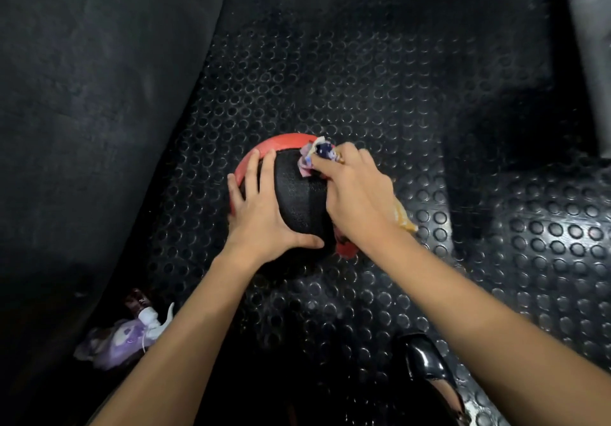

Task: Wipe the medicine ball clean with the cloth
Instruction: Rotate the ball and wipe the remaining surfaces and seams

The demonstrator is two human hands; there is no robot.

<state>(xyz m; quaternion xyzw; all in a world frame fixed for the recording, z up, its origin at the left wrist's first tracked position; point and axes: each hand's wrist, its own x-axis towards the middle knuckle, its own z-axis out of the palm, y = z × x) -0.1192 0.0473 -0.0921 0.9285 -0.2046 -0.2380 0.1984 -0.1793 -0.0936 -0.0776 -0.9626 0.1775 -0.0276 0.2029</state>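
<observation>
Nearest, a spray bottle (132,333) lies aside; left hand (261,214) spread bracing the medicine ball (297,194), right hand (353,190) clamping the cloth (314,157) on top: wiping underway, underside likely left.

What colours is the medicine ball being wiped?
The medicine ball is black with red sections, its black panel finely textured; seen in the head view.

A medicine ball (299,200) with a matt black panel of fine, grainy texture and smooth red rubbery sections. A soft printed cloth (312,157), crumpled, lies against it. The floor (363,94) is black rubber matting with raised round studs, faintly shiny. A glossy black shoe (426,362). A plastic spray bottle (125,339).
</observation>
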